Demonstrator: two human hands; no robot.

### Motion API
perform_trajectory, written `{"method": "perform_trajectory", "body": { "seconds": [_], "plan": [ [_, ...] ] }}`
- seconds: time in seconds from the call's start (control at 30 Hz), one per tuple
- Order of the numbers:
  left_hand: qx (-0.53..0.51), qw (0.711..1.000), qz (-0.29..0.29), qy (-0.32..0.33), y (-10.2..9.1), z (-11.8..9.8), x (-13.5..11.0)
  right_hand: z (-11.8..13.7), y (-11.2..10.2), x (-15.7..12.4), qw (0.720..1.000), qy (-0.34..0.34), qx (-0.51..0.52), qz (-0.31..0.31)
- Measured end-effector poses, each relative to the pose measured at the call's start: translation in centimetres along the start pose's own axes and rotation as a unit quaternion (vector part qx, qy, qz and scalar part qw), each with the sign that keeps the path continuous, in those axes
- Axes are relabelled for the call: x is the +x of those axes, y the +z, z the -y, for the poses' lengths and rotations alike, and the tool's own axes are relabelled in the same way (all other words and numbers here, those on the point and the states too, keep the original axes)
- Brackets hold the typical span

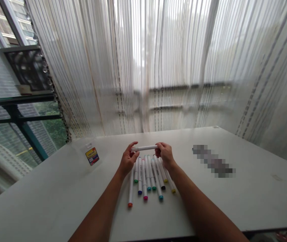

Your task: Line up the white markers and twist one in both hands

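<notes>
A white marker (146,148) is held level between my two hands, above the table. My left hand (128,158) has its fingers closed around the marker's left end, and my right hand (165,154) grips the right end. Below and nearer to me, several white markers lie side by side with coloured ends towards me. Among them are an orange-ended marker (130,190) at the left, a pink-ended marker (144,183) and a light-blue-ended marker (157,183). Their far ends are partly hidden behind my hands.
The white table (88,198) fills the lower view. A clear plastic pouch with a yellow, blue and red label (92,156) lies at the left. At the right is a pixelated object (212,161) I cannot make out. Sheer striped curtains (138,67) hang behind the table.
</notes>
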State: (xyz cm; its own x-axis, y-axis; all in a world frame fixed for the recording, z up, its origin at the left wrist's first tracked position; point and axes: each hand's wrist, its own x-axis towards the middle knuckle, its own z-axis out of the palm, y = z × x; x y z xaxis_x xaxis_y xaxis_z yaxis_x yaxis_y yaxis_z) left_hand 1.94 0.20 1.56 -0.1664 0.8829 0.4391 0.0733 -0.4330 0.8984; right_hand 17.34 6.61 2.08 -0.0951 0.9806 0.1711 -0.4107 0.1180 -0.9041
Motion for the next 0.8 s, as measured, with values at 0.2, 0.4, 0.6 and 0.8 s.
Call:
{"method": "perform_trajectory", "body": {
  "seconds": [0.2, 0.4, 0.6, 0.8],
  "plan": [
    [-0.002, 0.997, 0.069, -0.018, 0.39, 0.08, -0.35, 0.13, 0.41, -0.36, 0.997, 0.023, -0.016, 0.066],
    [-0.013, 0.999, 0.049, -0.009, -0.02, -0.4, -0.37, 0.59, -0.06, -0.05, 1.0, 0.004, 0.001, -0.002],
    [-0.037, 0.998, 0.047, -0.009, -0.3, -0.55, -0.38, 0.36, -0.08, -0.14, 0.999, 0.018, 0.014, 0.038],
    [-0.042, 0.997, 0.059, -0.015, -0.42, -0.49, -0.4, 0.33, -0.12, -0.06, 0.999, 0.012, 0.008, 0.032]
  ]
}}
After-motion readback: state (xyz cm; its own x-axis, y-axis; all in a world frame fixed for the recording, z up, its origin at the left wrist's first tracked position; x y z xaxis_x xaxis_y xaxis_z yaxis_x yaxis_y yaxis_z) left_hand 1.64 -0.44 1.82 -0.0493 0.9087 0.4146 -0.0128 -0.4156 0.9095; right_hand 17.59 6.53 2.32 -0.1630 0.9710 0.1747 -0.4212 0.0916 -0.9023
